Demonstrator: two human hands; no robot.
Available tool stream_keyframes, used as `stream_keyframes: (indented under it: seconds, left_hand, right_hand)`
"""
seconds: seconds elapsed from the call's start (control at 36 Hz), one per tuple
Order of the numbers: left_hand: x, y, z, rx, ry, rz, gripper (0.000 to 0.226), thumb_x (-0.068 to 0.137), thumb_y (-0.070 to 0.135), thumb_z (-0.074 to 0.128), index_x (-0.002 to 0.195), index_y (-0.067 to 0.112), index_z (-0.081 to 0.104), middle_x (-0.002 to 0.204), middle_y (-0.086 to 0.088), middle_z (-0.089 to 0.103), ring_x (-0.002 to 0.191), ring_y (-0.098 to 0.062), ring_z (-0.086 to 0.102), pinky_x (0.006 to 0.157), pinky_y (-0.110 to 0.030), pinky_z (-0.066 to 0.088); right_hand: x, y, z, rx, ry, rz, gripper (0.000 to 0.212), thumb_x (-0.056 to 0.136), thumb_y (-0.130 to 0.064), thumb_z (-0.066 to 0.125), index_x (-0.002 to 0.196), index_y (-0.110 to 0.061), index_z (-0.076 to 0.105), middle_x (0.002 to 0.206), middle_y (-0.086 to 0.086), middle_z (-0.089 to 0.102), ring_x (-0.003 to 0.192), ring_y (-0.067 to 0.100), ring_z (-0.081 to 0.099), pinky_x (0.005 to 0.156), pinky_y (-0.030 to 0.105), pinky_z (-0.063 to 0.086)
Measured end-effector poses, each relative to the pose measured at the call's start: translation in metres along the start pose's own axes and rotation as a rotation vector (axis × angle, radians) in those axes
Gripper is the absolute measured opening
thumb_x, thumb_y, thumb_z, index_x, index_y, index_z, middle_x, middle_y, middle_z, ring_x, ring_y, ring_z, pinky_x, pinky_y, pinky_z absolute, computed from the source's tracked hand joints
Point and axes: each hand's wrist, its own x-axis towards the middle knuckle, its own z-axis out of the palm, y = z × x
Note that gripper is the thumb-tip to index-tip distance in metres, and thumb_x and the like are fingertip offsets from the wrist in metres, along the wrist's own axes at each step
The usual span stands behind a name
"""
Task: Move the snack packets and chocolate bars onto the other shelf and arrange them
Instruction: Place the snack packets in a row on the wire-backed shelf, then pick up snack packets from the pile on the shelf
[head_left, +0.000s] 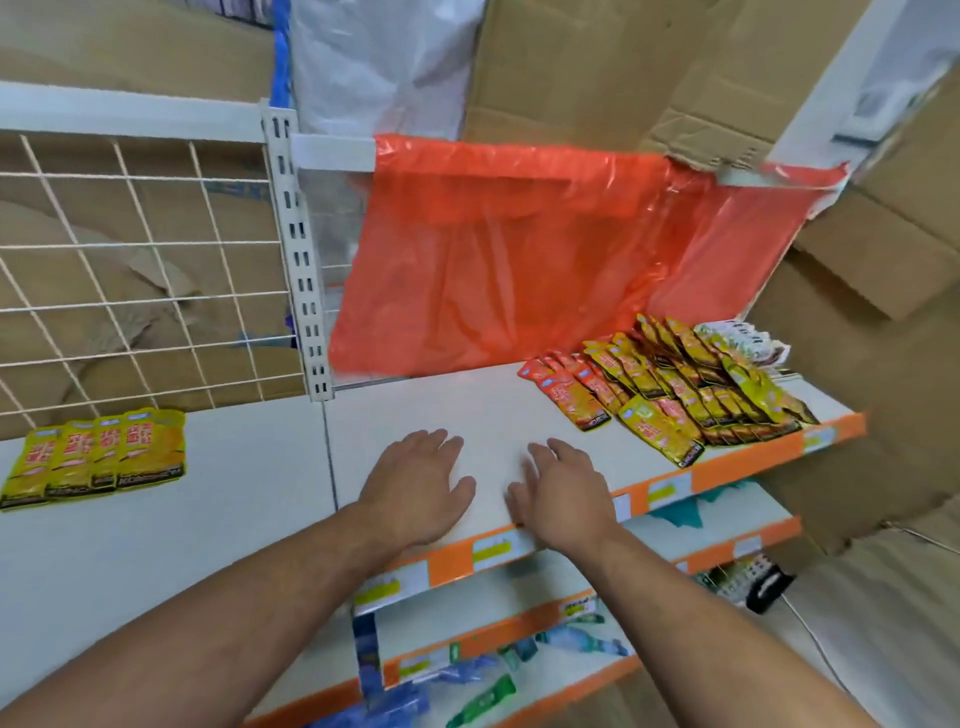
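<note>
Currently between picks, I'd say: left hand (415, 483) and right hand (558, 493) over the shelf (467, 400), grip released, nothing held. Next: reach right for the snack packets (675, 387).

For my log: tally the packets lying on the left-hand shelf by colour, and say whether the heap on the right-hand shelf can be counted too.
Yellow packets on the left-hand shelf: 4
Other colours there: 0
Total: 4
The heap on the right-hand shelf mixes red, yellow and pale packets that overlap too much to count.
</note>
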Motion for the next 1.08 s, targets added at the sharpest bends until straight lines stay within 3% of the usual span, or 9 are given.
stream_keyframes:
  seconds: [0.11,0.25,0.39,0.53,0.64,0.72,0.86,0.97,1.08]
  left_hand:
    - [0.043,0.038,0.009,-0.043,0.006,-0.037,0.062,0.098,0.052,0.039,0.153,0.024,0.031,0.159,-0.001,0.031,0.145,-0.023,0.028,0.117,-0.032,0.023]
    - [0.092,0.081,0.025,-0.115,-0.034,-0.092,0.061,0.097,0.052,0.040,0.152,0.027,0.032,0.153,0.002,0.042,0.137,-0.023,0.040,0.111,-0.035,0.037]
    - [0.125,0.110,0.042,-0.124,-0.059,-0.126,0.059,0.096,0.049,0.040,0.151,0.031,0.032,0.144,-0.001,0.051,0.129,-0.025,0.047,0.105,-0.037,0.042]
    - [0.150,0.125,0.047,-0.010,-0.083,-0.104,0.057,0.097,0.046,0.037,0.152,0.043,0.021,0.129,-0.008,0.052,0.118,-0.030,0.046,0.095,-0.040,0.042]
    - [0.165,0.131,0.048,0.030,-0.154,-0.091,0.059,0.100,0.048,0.032,0.151,0.053,0.004,0.129,-0.010,0.042,0.117,-0.030,0.042,0.095,-0.044,0.040]
    - [0.174,0.131,0.050,0.064,-0.167,-0.093,0.059,0.100,0.050,0.030,0.150,0.055,0.000,0.132,-0.010,0.038,0.117,-0.031,0.041,0.095,-0.046,0.039]
    - [0.184,0.126,0.054,0.070,-0.202,-0.102,0.055,0.098,0.051,0.032,0.150,0.054,0.013,0.130,-0.009,0.036,0.119,-0.030,0.042,0.098,-0.045,0.041]
    - [0.185,0.115,0.056,-0.042,-0.170,-0.086,0.049,0.096,0.045,0.039,0.145,0.049,0.031,0.122,-0.008,0.040,0.113,-0.031,0.047,0.095,-0.041,0.046]
    - [0.179,0.109,0.056,-0.173,-0.061,-0.122,0.043,0.089,0.044,0.040,0.128,0.037,0.054,0.099,-0.004,0.036,0.102,-0.035,0.052,0.086,-0.035,0.047]
  right_hand:
    - [0.036,0.043,-0.009,0.027,-0.029,-0.008,0.064,0.093,-0.045,0.051,0.149,-0.018,0.038,0.155,0.006,0.034,0.139,0.029,0.034,0.107,0.041,0.039]
    - [0.079,0.096,-0.018,0.082,-0.033,-0.011,0.048,0.090,-0.039,0.055,0.131,-0.013,0.051,0.132,0.008,0.049,0.122,0.031,0.050,0.091,0.039,0.048]
    - [0.106,0.131,-0.023,0.107,-0.112,-0.035,0.057,0.094,-0.036,0.055,0.144,-0.013,0.042,0.149,0.008,0.038,0.132,0.031,0.047,0.100,0.040,0.046]
    - [0.130,0.146,-0.018,0.147,-0.140,-0.071,0.052,0.090,-0.036,0.056,0.137,-0.018,0.045,0.146,0.004,0.041,0.128,0.029,0.051,0.097,0.041,0.049]
    - [0.147,0.150,-0.015,0.124,-0.256,-0.056,0.077,0.092,-0.042,0.056,0.156,-0.014,0.022,0.166,0.006,0.013,0.145,0.027,0.035,0.108,0.039,0.041]
    - [0.155,0.148,-0.013,0.087,-0.291,-0.054,0.082,0.093,-0.041,0.057,0.158,-0.016,0.014,0.167,0.006,0.003,0.140,0.032,0.041,0.103,0.040,0.044]
    - [0.159,0.147,-0.008,0.068,-0.289,-0.046,0.079,0.093,-0.039,0.056,0.157,-0.016,0.015,0.167,0.006,0.001,0.139,0.031,0.043,0.100,0.039,0.045]
    - [0.159,0.148,-0.007,0.093,-0.257,-0.107,0.073,0.092,-0.038,0.061,0.152,-0.013,0.028,0.160,0.007,0.025,0.135,0.029,0.046,0.099,0.039,0.047]
    - [0.152,0.137,-0.007,0.101,-0.206,-0.200,0.056,0.087,-0.021,0.061,0.140,-0.014,0.042,0.137,0.008,0.049,0.120,0.031,0.055,0.091,0.039,0.050]
